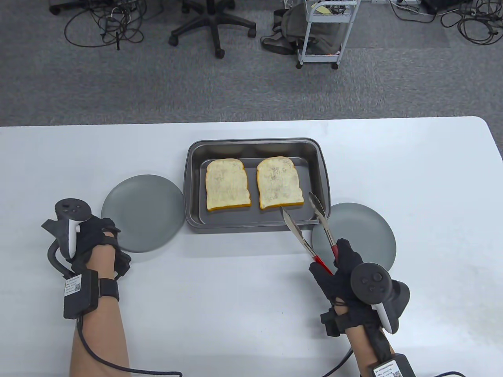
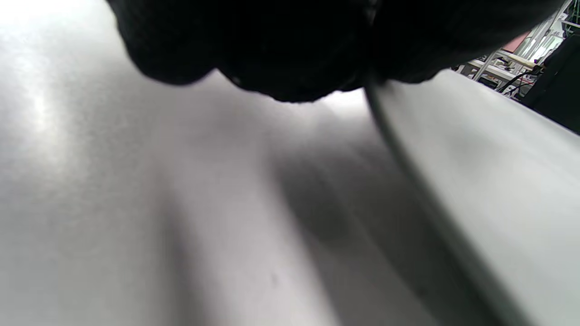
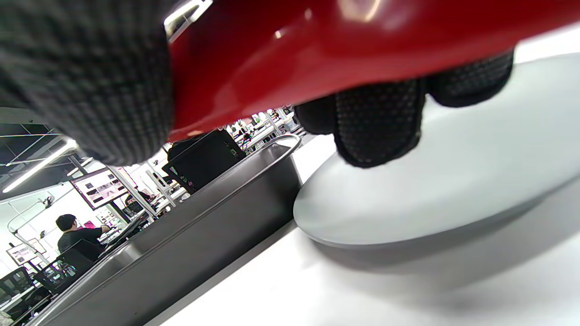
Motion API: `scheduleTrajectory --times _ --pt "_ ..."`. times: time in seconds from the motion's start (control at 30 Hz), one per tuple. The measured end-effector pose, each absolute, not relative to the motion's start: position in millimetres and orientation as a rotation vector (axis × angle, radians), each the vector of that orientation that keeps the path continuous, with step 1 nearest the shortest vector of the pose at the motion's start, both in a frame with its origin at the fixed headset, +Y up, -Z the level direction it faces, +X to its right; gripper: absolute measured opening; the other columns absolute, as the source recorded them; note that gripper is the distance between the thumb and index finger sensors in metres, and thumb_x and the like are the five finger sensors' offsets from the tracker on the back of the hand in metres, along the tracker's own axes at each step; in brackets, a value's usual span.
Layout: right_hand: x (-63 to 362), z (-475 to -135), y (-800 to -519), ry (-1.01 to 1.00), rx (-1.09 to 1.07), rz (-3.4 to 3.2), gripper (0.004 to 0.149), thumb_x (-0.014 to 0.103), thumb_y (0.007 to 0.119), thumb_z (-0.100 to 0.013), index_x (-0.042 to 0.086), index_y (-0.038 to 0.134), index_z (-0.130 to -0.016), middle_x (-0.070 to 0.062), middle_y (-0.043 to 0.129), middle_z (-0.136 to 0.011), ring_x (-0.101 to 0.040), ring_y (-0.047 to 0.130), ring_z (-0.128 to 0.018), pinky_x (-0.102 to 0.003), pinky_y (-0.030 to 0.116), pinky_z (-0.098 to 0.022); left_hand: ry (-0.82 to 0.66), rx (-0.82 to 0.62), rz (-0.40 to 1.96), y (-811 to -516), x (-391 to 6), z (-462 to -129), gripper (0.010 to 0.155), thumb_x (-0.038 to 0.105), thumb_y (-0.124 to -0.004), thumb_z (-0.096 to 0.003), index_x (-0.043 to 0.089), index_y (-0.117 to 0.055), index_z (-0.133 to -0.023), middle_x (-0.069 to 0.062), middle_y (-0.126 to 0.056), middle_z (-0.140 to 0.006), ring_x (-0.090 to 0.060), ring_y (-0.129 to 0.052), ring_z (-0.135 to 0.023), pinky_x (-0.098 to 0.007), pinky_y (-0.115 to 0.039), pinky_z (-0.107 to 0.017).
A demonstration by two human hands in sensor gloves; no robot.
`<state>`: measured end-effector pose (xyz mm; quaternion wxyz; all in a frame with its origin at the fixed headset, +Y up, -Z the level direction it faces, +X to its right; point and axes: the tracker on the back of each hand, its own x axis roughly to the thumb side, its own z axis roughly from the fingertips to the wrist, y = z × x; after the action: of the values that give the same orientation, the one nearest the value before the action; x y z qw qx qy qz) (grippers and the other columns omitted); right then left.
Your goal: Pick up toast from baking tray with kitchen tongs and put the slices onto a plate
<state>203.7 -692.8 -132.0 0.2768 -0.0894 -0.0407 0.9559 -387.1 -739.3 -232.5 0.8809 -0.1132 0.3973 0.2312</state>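
Two slices of toast lie side by side in the dark baking tray (image 1: 191, 188): the left slice (image 1: 228, 183) and the right slice (image 1: 279, 181). My right hand (image 1: 342, 271) grips the red handles of the metal tongs (image 1: 310, 226); their spread tips sit at the tray's front right corner, just off the right slice. In the right wrist view the red handle (image 3: 317, 50) fills the top, with my fingers (image 3: 376, 122) curled round it. A grey plate (image 1: 143, 212) lies left of the tray, another grey plate (image 1: 365, 231) on its right. My left hand (image 1: 96, 239) rests beside the left plate's edge.
The white table (image 1: 243, 306) ends just behind the tray. Beyond it on the carpet stand an office chair base (image 1: 214, 27) and a white cart (image 1: 324, 35), with loose cables. The right wrist view shows the tray's outer wall (image 3: 204, 213) next to the right plate (image 3: 430, 190).
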Motion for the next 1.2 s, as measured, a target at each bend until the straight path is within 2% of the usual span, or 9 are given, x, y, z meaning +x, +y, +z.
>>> scheduleTrajectory --times 0.17,0.3,0.53,0.87,1.2 --pt "207 -132 -693 -0.103 -0.247 2.547 0.090 0.062 0.094 -0.031 0.009 0.067 -0.098 -0.021 0.088 -0.082 -0.033 0.101 -0.051 -0.057 0.084 -0.048 0.803 -0.142 0.558 -732 -385 -228 0.048 0.049 -0.075 -0.0500 0.020 -0.066 -0.087 -0.003 -0.096 -0.083 -0.016 -0.114 -0.053 -0.027 -0.102 -0.039" --pt "209 -132 -693 -0.100 -0.252 2.534 0.090 0.062 0.095 -0.031 0.009 0.067 -0.098 -0.021 0.088 -0.082 -0.033 0.101 -0.051 -0.057 0.084 -0.048 0.801 -0.066 0.692 -732 -382 -224 0.049 0.042 -0.075 -0.0509 0.016 -0.058 -0.089 -0.003 -0.104 -0.069 -0.015 -0.125 -0.041 -0.022 -0.111 -0.027" --pt "211 -133 -693 -0.082 -0.255 2.511 0.090 0.062 0.094 -0.031 0.009 0.067 -0.098 -0.021 0.088 -0.082 -0.033 0.101 -0.051 -0.057 0.084 -0.048 0.736 -0.014 0.698 -722 -376 -221 0.059 0.033 -0.076 -0.0510 0.008 -0.052 -0.099 -0.002 -0.102 -0.076 -0.018 -0.123 -0.048 -0.022 -0.111 -0.034" --pt "215 -133 -693 -0.072 -0.264 2.484 0.090 0.062 0.094 -0.031 0.009 0.067 -0.098 -0.022 0.088 -0.082 -0.034 0.101 -0.051 -0.057 0.084 -0.048 0.678 0.074 0.539 -684 -364 -216 0.057 0.032 -0.076 -0.0509 0.010 -0.055 -0.099 -0.001 -0.101 -0.077 -0.018 -0.122 -0.049 -0.022 -0.111 -0.035" --pt "215 -132 -694 -0.060 -0.255 2.477 0.090 0.062 0.094 -0.031 0.009 0.067 -0.098 -0.021 0.088 -0.082 -0.034 0.101 -0.051 -0.057 0.084 -0.048 0.586 0.166 0.529 -641 -348 -200 0.057 0.032 -0.075 -0.0513 0.011 -0.055 -0.100 -0.001 -0.100 -0.078 -0.018 -0.121 -0.050 -0.022 -0.110 -0.036"
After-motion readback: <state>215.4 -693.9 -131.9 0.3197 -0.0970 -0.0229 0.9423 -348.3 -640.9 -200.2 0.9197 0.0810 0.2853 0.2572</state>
